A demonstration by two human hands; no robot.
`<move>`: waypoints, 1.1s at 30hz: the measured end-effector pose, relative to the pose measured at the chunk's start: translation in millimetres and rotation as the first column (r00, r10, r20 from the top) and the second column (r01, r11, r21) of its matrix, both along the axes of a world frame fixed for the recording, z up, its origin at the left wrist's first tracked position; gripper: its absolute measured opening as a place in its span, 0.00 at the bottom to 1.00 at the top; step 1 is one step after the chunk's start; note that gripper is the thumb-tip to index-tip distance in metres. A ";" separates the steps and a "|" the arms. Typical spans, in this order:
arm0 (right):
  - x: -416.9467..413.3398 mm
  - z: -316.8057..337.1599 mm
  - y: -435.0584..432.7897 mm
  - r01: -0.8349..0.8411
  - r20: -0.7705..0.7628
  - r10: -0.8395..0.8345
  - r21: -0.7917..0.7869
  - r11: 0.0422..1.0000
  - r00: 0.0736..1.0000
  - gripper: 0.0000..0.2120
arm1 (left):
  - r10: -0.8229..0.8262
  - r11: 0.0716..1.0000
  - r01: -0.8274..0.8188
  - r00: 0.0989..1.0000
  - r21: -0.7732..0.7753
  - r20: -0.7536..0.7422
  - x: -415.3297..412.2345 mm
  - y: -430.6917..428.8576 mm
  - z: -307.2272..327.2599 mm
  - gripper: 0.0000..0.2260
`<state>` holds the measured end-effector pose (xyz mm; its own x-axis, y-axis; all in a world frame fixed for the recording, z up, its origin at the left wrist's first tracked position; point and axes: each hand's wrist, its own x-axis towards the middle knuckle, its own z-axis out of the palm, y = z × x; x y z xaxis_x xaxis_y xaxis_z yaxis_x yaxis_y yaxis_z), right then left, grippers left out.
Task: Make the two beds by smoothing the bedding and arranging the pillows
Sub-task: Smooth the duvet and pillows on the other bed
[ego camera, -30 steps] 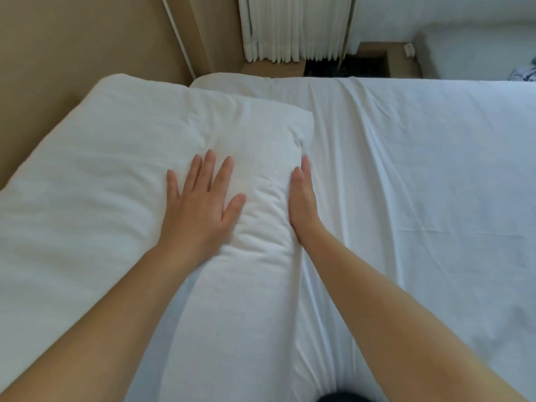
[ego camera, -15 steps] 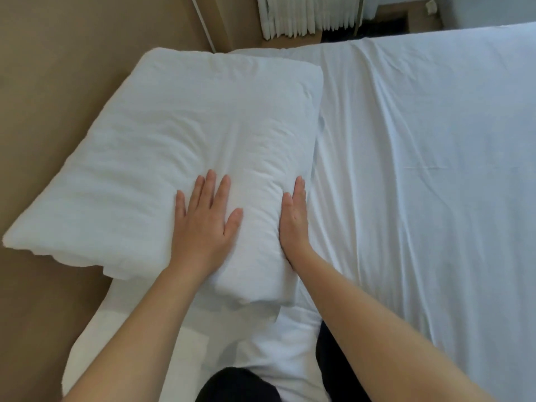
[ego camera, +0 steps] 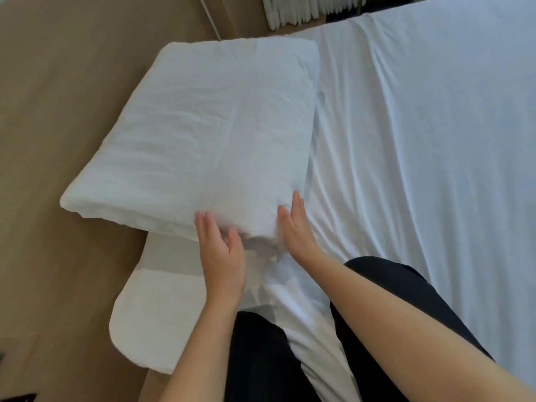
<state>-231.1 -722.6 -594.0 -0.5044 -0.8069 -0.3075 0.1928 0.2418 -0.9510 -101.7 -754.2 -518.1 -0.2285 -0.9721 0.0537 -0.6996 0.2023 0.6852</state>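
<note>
Between fingers of both hands: near corner of pillow (ego camera: 208,134), rest stretching beyond fingertips along tan panel (ego camera: 58,82) at edge of bed. Left hand (ego camera: 222,250) has slid off pillow top to near end; right hand (ego camera: 295,227) has drawn back along side edge. Fingers straight, pressing, gripping nothing. Likely squaring corner; sheet (ego camera: 420,140) right of fingers creased.

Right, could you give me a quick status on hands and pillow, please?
Left hand open, touching pillow near corner. Right hand open against its side. Nothing blocking.
</note>
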 end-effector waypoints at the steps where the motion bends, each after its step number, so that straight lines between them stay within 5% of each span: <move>1: -1.8 2.7 3.3 0.006 0.045 -0.006 -0.001 1.000 0.999 0.30 | 0.142 0.987 -0.127 0.976 0.095 -0.165 -4.3 7.7 5.0 0.21; 4: -5.5 4.3 12.5 0.035 0.134 -0.039 0.032 0.999 0.990 0.34 | 0.526 0.830 -0.206 0.597 0.518 -0.606 -22.0 19.7 22.5 0.07; 6: -5.8 3.5 19.9 -0.020 0.096 0.013 0.068 0.997 0.995 0.34 | 0.644 0.718 -0.047 0.425 0.695 -0.636 -29.7 19.4 26.4 0.07; 11: -6.3 -0.8 29.9 -0.226 -0.011 0.229 0.111 0.968 0.973 0.43 | 0.576 0.669 0.044 0.600 0.742 -0.555 -39.9 15.9 29.4 0.04; 17: 4.3 -13.0 21.2 -0.238 -0.115 0.248 0.095 0.967 0.962 0.40 | 0.596 0.642 0.026 0.611 0.766 -0.520 -57.2 12.7 32.3 0.15; 25: 9.8 -27.6 9.8 -0.303 -0.188 0.325 0.135 0.943 0.927 0.41 | 0.491 0.722 -0.027 0.723 0.691 -0.486 -55.4 14.1 35.9 0.02; 27: 9.9 -27.7 13.3 -0.302 -0.217 0.347 0.215 0.929 0.912 0.35 | 0.467 0.755 -0.087 0.766 0.649 -0.441 -53.0 14.9 37.1 0.04; 30: 11.1 -22.8 20.6 -0.259 -0.393 0.419 0.400 0.879 0.818 0.11 | 0.448 0.784 -0.135 0.798 0.605 -0.403 -49.0 16.1 39.4 0.07; 33: 15.2 -19.1 23.4 -0.214 -0.480 0.513 0.548 0.809 0.712 0.17 | 0.422 0.815 -0.170 0.830 0.554 -0.366 -44.9 15.2 41.1 0.11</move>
<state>-215.9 -699.2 -613.1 -0.3924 -0.8228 -0.4111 -0.5507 0.5682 -0.6115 -146.6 -739.0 -477.0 0.0040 -0.9100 -0.4146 -0.2502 -0.4023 0.8807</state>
